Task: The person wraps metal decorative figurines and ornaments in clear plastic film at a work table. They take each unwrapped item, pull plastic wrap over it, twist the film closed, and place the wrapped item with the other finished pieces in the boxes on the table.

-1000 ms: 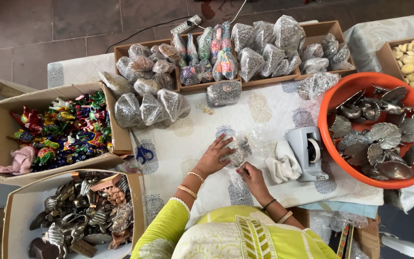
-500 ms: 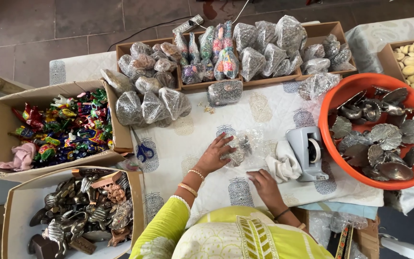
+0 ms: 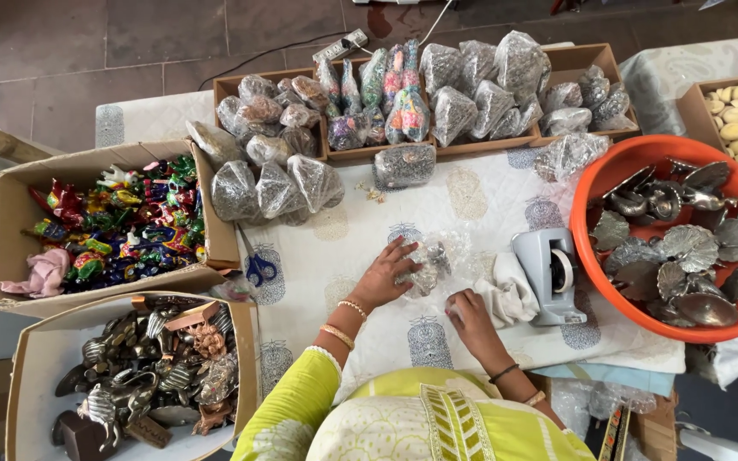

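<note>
Pressing down with my left hand (image 3: 383,277), I keep my fingers spread flat on a little clear plastic bag (image 3: 427,263) with a shiny silver thing inside (I cannot tell what it is). The bag lies in the middle of the white printed tablecloth (image 3: 471,201). My right hand (image 3: 470,318) rests flat just beside it, holding nothing. Next to that hand is a white cloth (image 3: 507,293), then a grey tape dispenser (image 3: 550,273). An orange tub (image 3: 617,166) of silver leaf dishes sits further right. Blue scissors (image 3: 257,265) lie on my left.
</note>
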